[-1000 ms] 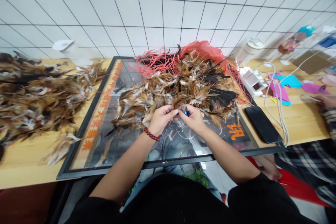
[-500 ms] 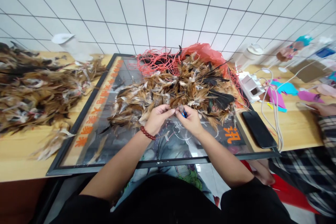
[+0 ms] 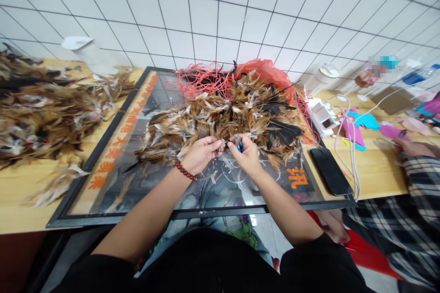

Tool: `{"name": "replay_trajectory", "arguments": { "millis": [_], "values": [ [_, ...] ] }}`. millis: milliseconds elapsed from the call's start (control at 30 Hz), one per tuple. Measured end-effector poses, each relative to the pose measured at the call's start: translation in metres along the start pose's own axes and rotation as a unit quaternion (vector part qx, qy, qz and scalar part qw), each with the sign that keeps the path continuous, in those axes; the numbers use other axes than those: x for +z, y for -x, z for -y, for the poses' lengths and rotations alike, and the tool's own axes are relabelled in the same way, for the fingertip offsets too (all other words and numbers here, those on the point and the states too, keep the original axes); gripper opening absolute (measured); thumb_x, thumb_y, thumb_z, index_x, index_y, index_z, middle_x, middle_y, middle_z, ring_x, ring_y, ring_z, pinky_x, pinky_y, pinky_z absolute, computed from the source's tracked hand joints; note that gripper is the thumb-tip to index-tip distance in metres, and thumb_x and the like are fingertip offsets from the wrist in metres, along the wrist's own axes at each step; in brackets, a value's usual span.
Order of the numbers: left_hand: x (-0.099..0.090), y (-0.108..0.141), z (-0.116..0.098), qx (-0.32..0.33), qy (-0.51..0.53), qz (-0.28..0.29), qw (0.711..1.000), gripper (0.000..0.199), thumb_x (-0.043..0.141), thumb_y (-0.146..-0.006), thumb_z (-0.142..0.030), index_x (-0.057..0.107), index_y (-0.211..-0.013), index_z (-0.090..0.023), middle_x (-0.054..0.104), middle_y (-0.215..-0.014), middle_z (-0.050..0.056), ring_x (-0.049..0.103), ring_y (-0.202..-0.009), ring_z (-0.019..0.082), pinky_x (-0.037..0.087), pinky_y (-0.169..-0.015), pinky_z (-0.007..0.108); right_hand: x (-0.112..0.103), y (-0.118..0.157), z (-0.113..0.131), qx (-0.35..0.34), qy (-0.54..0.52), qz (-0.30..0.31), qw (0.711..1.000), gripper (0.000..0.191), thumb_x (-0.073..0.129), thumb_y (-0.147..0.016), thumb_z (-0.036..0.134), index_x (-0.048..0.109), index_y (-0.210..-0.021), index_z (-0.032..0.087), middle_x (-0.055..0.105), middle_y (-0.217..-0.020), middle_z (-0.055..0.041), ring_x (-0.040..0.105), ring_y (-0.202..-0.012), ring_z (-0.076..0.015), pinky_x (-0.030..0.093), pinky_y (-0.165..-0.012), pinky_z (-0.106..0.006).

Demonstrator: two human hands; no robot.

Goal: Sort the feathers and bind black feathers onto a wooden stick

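Observation:
My left hand [image 3: 202,154], with a dark red bead bracelet at the wrist, is closed in a pinch on what looks like a small feather [image 3: 222,148]. Just to its right, my right hand [image 3: 246,155] is closed around a small shiny blue thing [image 3: 239,146], perhaps a cutting tool; the fingers hide most of it. The two hands are slightly apart. Right behind them spreads a pile of brown, white and black feathers [image 3: 206,119], lying on a black-framed glass board [image 3: 144,201] with orange characters.
Red strings [image 3: 202,80] and a red plastic bag [image 3: 266,72] lie behind the pile. More feathers [image 3: 51,114] cover the table at left. At right are a black phone [image 3: 331,171], a white charger [image 3: 322,116], cables and coloured pieces. A co-worker's plaid sleeve [image 3: 421,178] shows.
My hands have drawn slightly apart, leaving a small gap between the fingertips. The whole view has shifted a little. On the right, the co-worker's hand and sleeve show further into the picture.

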State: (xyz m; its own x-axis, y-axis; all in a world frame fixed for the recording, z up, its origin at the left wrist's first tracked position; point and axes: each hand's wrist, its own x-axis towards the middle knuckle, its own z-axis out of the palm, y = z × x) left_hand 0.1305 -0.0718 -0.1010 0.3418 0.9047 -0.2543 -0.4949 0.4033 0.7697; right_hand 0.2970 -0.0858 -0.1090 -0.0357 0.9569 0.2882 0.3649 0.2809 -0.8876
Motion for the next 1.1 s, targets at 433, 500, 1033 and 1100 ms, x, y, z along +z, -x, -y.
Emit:
{"name": "replay_trajectory", "arguments": {
  "millis": [433,500,1033,1100],
  "values": [
    [-0.0003,-0.0021,-0.0032,0.053,0.041,-0.057,0.996,0.036,0.093,-0.053,-0.028,0.069,-0.073,-0.01,0.068,-0.074,0.002,0.062,-0.07,0.01,0.051,-0.063,0.021,-0.0033,-0.0002,-0.0012,-0.042,0.101,0.113,0.988,0.022,0.05,-0.09,0.038,0.059,-0.097,0.019,0.061,-0.078,-0.0006,0.055,-0.07,-0.0149,0.039,-0.068,-0.026],
    [0.0003,-0.0022,-0.0016,0.057,0.026,-0.055,0.997,0.035,0.093,-0.054,-0.028,0.07,-0.073,-0.01,0.068,-0.073,0.003,0.061,-0.068,0.011,0.051,-0.063,0.022,-0.0029,-0.0002,-0.0023,-0.05,0.101,0.122,0.986,0.023,0.049,-0.09,0.038,0.06,-0.098,0.019,0.061,-0.077,-0.0003,0.055,-0.069,-0.0143,0.039,-0.068,-0.025],
    [0.0022,-0.0017,-0.002,0.035,0.006,-0.035,0.999,0.035,0.095,-0.048,-0.028,0.075,-0.068,-0.009,0.073,-0.073,0.006,0.063,-0.063,0.01,0.052,-0.062,0.02,-0.0018,0.0015,-0.001,-0.069,0.091,0.137,0.984,0.024,0.046,-0.094,0.039,0.059,-0.1,0.018,0.063,-0.079,-0.0018,0.057,-0.071,-0.0149,0.042,-0.069,-0.026],
    [0.0026,-0.0011,-0.0021,0.027,0.009,-0.033,0.999,0.035,0.095,-0.047,-0.027,0.075,-0.068,-0.008,0.072,-0.071,0.006,0.062,-0.06,0.01,0.052,-0.06,0.02,-0.0024,0.0014,-0.0011,-0.073,0.092,0.128,0.985,0.024,0.046,-0.094,0.039,0.058,-0.098,0.018,0.062,-0.078,-0.0018,0.057,-0.072,-0.0151,0.042,-0.069,-0.026]
  ]
}}
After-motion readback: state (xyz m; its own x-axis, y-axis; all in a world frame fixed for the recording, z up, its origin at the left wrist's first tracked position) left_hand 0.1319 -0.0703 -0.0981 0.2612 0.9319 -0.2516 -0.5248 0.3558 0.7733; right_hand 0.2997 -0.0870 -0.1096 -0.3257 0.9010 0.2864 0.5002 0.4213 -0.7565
